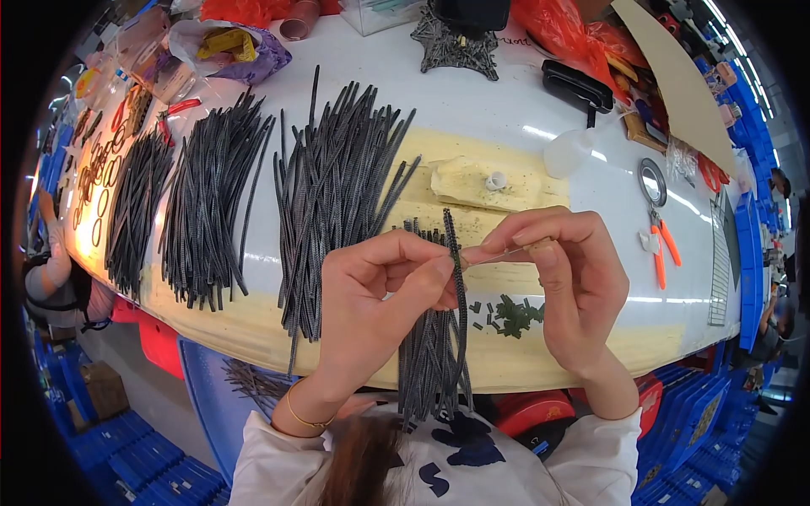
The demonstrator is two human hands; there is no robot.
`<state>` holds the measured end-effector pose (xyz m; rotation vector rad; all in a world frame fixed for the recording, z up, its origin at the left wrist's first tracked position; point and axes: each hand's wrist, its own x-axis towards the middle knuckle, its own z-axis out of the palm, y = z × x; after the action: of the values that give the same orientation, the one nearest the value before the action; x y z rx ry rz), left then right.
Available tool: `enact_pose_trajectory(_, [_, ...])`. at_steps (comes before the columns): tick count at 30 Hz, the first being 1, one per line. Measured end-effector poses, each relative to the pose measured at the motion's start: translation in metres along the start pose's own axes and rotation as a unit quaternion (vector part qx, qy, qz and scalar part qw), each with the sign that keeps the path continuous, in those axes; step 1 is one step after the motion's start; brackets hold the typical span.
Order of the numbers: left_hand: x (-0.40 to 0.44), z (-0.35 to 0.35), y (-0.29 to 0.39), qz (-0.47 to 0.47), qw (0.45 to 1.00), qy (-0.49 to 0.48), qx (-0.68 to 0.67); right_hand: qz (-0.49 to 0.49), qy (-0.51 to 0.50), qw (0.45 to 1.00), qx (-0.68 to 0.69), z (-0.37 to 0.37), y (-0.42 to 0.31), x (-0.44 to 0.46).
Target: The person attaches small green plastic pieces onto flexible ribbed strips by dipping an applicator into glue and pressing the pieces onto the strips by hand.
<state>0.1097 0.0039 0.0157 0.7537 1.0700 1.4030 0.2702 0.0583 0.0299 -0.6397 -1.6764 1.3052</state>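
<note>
My left hand (380,295) is closed, pinching a black braided strip (461,312) near its upper part. The strip hangs down past my fingers. My right hand (574,266) pinches a thin, pale needle-like piece (513,251) between thumb and fingers. It points left toward the strip; whether it enters the strip is hidden by my fingertips. Below my hands lies a bundle of similar black strips (426,358) at the table's front edge. Small dark green cut pieces (516,316) are heaped between the bundle and my right wrist.
Large bundles of black strips (337,185) lie to the left. A yellow block (456,190) carries a small white roll (495,180). Orange-handled pliers (662,244) and a translucent bottle (569,153) are at right. A person's arm (55,240) shows at far left.
</note>
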Motion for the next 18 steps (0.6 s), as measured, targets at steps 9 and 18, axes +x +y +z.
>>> enact_pose_trajectory(9, [-0.007, -0.003, 0.004, -0.017, 0.999, -0.013, -0.030, -0.192, 0.133, 0.894, -0.383, -0.024, 0.024, 0.028])
enact_pose_trajectory(18, [-0.039, -0.019, 0.020, -0.124, 0.991, -0.017, 0.035, -0.096, 0.117, 0.896, -0.418, -0.011, 0.014, 0.015])
